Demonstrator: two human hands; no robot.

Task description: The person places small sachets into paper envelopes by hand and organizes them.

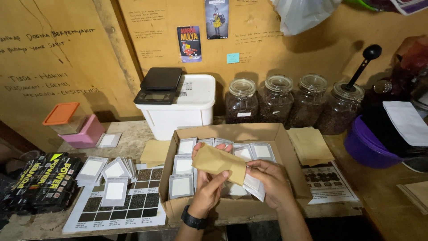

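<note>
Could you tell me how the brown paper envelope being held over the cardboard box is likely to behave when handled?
The brown paper envelope looks thin and flat, so it is probably light and somewhat floppy; it already bends slightly between the left hand and right hand. Its matte paper surface likely grips well rather than slipping. It would probably crease if squeezed, but seems unlikely to break.

Matt tan kraft-paper pouch (218, 162); brown corrugated cardboard box (232, 209), rough edges; clear glossy glass jars (241, 101); smooth white plastic tub (185, 111); worn rough wooden table (133, 143).
</note>
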